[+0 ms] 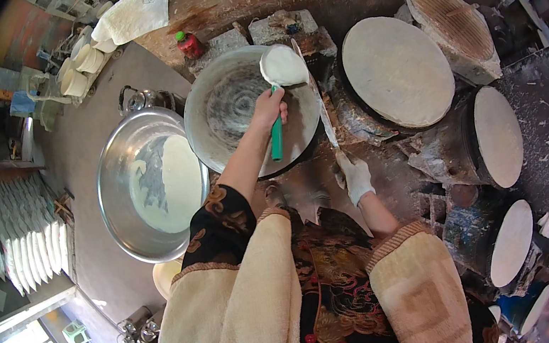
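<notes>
My left hand [267,109] grips the green handle of a ladle [282,65] whose bowl is full of white batter, held over the right part of a large round grey pan [229,110]. Whitish swirl marks show on the pan's bottom. In a white glove, my right hand [354,177] is closed on the near end of a long thin flat stick [327,116], which slants away along the pan's right rim, close beside the ladle. A wide steel basin [126,224] at the left holds white batter [180,186].
Right of the pan stands a round griddle [399,73] with a pale covering, with a ridged round tray [450,18] beyond it. More pale-topped round griddles [499,136] line the right side. A red bottle [190,44] with a green cap and a kettle [145,100] stand behind.
</notes>
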Motion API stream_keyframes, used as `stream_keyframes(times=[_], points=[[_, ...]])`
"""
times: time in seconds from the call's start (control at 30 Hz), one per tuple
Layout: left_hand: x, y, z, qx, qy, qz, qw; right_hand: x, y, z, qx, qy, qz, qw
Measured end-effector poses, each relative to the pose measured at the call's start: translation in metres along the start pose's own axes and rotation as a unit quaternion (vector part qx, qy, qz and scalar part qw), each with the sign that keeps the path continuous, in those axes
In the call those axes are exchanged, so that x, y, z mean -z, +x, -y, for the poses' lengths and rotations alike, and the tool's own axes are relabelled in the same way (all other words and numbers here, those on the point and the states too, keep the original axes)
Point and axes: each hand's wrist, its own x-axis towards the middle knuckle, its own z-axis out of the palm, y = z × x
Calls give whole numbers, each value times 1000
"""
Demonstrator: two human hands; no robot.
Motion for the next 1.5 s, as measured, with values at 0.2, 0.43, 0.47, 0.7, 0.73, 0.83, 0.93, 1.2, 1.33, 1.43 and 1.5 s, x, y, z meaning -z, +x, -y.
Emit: stream_keyframes(times=[0.2, 0.43, 0.47, 0.7, 0.73, 0.83, 0.93, 1.2, 1.33, 1.43, 1.5], points=[[56, 33, -22, -152, 215, -33, 964, 8, -2, -27, 98, -198, -73, 973], [110, 30, -53, -450, 657, 23, 605, -52, -11, 29, 49, -186, -37, 981], [114, 35, -55, -426, 688, 24, 587, -68, -5, 32, 14, -133, -18, 991], [159, 34, -62, -407, 685, -81, 599, -142, 29, 25, 138, -144, -26, 980], [169, 29, -63, -395, 690, -99, 599, -140, 20, 34, 123, -161, -17, 979], [187, 22, -56, -426, 646, -111, 624, -96, 2, 35, 158, -143, -45, 976], [183, 16, -52, -421, 635, -111, 638, -86, 2, 38, 91, -167, -32, 981], [200, -2, -52, -338, 649, -207, 649, -142, 28, 61, -9, -259, 59, 964], [218, -35, -41, -321, 649, -199, 660, -69, 29, 78, 63, -143, 35, 987], [216, -47, -27, -350, 623, -198, 671, -84, 44, 74, 75, -266, 90, 957], [213, -49, -19, -354, 616, -213, 671, -110, 56, 44, 109, -373, 121, 913]])
